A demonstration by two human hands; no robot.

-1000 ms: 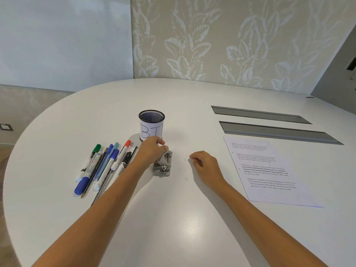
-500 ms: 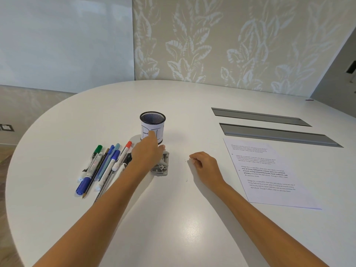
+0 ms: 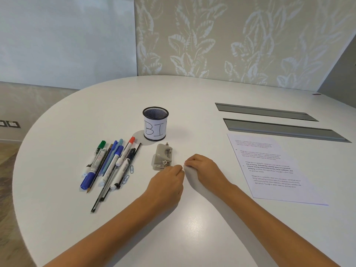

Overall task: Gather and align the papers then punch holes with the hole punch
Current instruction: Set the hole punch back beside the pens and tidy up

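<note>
A small grey metal hole punch (image 3: 162,156) lies on the white table (image 3: 192,228) just in front of the mesh cup. My left hand (image 3: 167,183) rests on the table right below the punch, fingers pinched together at the tips, off the punch. My right hand (image 3: 205,169) sits beside it to the right, fingers curled and pinched at the tabletop. Whether either pinch holds a tiny paper bit is too small to tell. The printed papers (image 3: 273,170) lie stacked flat to the right, untouched.
A black mesh cup (image 3: 155,123) labelled "BIN" stands behind the punch. Several markers, pens and pencils (image 3: 111,164) lie in a row on the left with two paper clips (image 3: 129,173). Two grey cable slots (image 3: 279,124) are set into the table at the right rear.
My left hand has let go of the hole punch and pulled back toward me, meeting the right hand. The punch now lies uncovered in front of the cup.
</note>
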